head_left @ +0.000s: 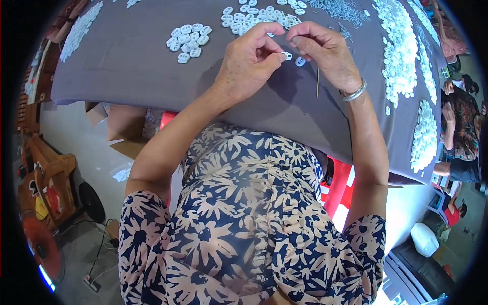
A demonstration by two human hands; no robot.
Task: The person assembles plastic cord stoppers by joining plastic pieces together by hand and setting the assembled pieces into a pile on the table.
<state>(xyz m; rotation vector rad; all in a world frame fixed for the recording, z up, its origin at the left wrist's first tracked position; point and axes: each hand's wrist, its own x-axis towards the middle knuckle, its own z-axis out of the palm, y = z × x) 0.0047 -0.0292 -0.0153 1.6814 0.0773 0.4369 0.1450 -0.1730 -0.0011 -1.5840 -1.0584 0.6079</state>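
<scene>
item: left hand, fingers curled, thumb and forefinger pinched on a small white oval piece at about 12 o'clock in the view, held just above the desk.

item: right hand, fingers bent inward, fingertips meeting the same small white oval piece from the 3 o'clock side; whether it truly grips the piece or only touches it, cannot tell. a thin needle-like tool hangs down below this hand, at 6 o'clock of its palm; how it is held is hidden. a silver bangle sits on the wrist.

item: second white piece, lying on the cloth just beside the held one, at its 4 o'clock, under the right hand.

item: desk, covered with a grey cloth, filling the upper part of the view.

item: small cluster of white pieces, at 9 o'clock of the hands, well apart from them.

item: loose heap of white pieces, at 12 o'clock of the hands, near the fingertips.

item: long bands of white pieces, at 3 o'clock along the desk's right edge.

item: pile of thin grey metal bits, at 1 o'clock; too small to tell their form.

item: floral dress, navy and beige, at 6 o'clock.

item: another person, seated at the far 3 o'clock rim.
</scene>
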